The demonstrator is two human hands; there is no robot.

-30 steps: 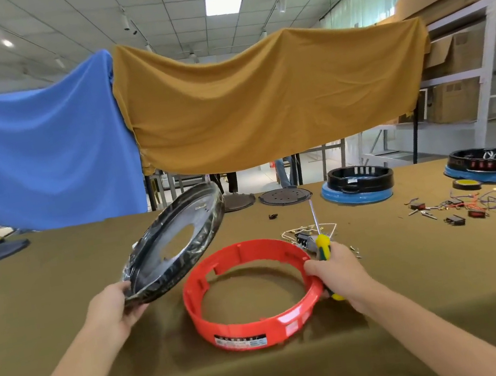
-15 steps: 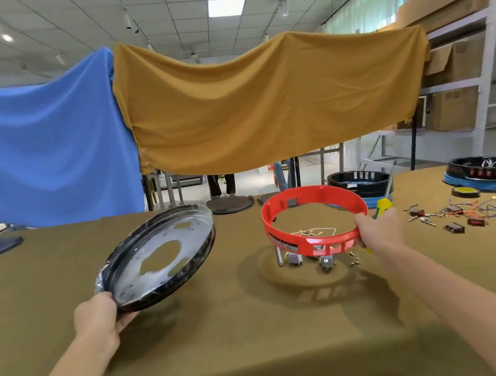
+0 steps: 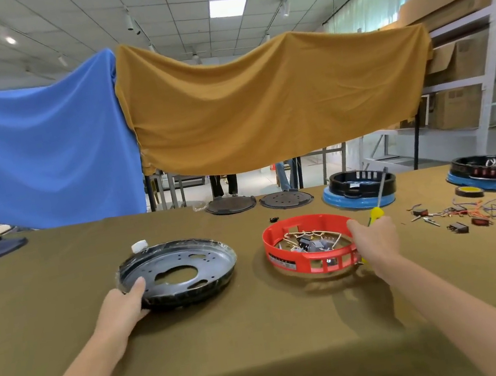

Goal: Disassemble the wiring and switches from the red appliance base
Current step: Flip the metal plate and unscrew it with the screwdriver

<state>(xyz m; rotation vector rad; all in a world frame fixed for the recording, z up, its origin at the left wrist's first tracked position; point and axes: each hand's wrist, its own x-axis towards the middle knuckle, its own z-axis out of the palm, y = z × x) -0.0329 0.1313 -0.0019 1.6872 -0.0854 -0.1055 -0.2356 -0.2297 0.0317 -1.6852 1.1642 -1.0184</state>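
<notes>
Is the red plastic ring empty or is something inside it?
Not empty: the red plastic ring surrounds a tangle of wires and small grey switches, seen through its open top.

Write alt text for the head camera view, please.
A person's right hand grips a red plastic ring base and a yellow-handled screwdriver; loose wiring and switches show inside it. The left hand holds a black round metal plate on the olive table.

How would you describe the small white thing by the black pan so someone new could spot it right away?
Start at the olive-covered table and find the round black pan that the left hand grips. Just beyond its far-left rim sits a small white block. It is the only white item on the table.
</notes>
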